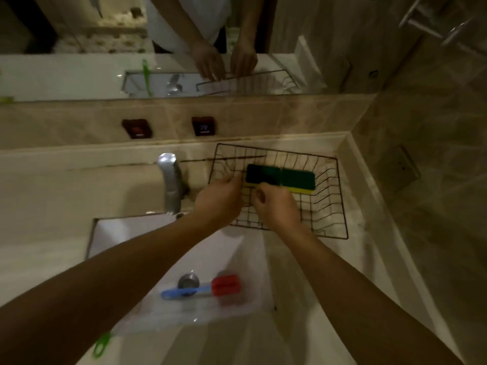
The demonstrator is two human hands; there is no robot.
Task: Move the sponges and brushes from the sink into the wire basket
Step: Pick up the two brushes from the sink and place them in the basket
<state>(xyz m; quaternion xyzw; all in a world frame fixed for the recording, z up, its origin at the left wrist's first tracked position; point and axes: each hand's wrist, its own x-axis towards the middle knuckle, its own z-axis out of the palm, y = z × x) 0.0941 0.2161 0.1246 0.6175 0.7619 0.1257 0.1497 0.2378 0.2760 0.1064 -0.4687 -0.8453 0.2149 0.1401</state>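
A black wire basket stands on the counter to the right of the faucet. Two green-topped, yellow-bottomed sponges lie end to end inside it, the left sponge and the right sponge. My left hand reaches into the basket's left side with curled fingers against the left sponge's end. My right hand is over the basket's front, thumb at that sponge's front edge; its grip is unclear. A brush with a red head and blue handle lies in the white sink by the drain.
A chrome faucet stands left of the basket. A green looped handle pokes in at the sink's near-left corner. Two dark red holders sit on the ledge below the mirror. A tiled wall closes the right side.
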